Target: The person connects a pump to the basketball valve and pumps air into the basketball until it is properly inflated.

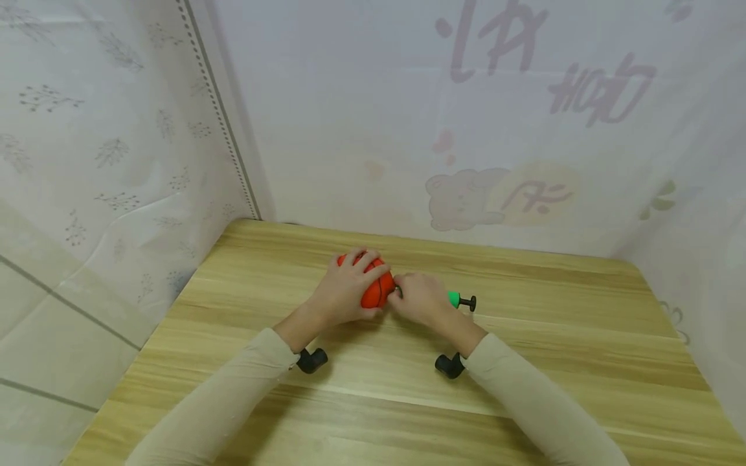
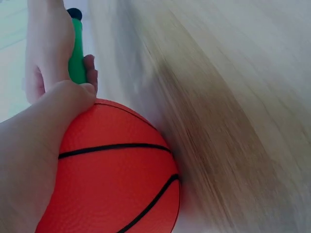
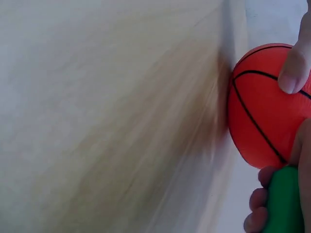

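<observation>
A small orange-red toy basketball (image 1: pixel 380 292) with black lines rests on the table, held by my left hand (image 1: pixel 345 289) with fingers spread over its top and far side. The left thumb (image 3: pixel 291 77) lies on its near side in the right wrist view. Against the ball's right side, my right hand (image 1: pixel 424 300) grips a green hand pump (image 1: pixel 453 299). Its black T-shaped handle (image 1: pixel 473 303) sticks out to the right, with a short length of rod showing. Fingers curl round the green barrel (image 3: pixel 285 204). The pump's tip is mostly hidden where hand and ball meet.
The wood-grain table (image 1: pixel 373 414) extends around both hands. Patterned pale cloth (image 1: pixel 350 116) hangs behind it and at the sides. Black wrist-worn devices (image 1: pixel 313 360) sit beneath both sleeves, close to the tabletop.
</observation>
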`<control>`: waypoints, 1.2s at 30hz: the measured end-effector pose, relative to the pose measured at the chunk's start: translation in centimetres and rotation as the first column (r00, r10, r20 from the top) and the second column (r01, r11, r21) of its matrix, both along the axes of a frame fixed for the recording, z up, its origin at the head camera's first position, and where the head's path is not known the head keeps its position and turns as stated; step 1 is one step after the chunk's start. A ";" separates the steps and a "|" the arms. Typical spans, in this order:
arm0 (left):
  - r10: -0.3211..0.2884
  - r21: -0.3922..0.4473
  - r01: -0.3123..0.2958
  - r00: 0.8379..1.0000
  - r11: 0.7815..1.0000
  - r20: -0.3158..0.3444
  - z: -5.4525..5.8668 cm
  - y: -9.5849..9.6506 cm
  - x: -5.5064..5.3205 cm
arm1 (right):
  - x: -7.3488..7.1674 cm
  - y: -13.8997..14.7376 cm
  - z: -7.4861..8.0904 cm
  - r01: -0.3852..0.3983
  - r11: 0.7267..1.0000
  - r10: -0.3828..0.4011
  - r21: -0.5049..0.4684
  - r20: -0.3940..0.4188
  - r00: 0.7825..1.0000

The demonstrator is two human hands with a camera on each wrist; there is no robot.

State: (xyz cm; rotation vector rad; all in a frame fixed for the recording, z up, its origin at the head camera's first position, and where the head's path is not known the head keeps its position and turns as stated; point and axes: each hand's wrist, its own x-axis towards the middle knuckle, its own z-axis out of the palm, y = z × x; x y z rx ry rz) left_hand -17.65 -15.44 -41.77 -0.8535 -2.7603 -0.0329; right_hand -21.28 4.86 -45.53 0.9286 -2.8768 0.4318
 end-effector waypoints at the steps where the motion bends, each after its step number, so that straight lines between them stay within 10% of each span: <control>1: 0.000 0.005 0.000 1.000 1.000 0.000 0.0 0.0 0.0 | 0.0 0.1 0.0 -0.005 1.000 0.005 0.012 -0.017 1.000; 36: -0.027 0.042 0.025 0.998 0.999 0.065 0.3 -0.2 0.0 | 0.2 1.7 -0.5 -0.117 0.991 0.124 0.063 -0.133 0.983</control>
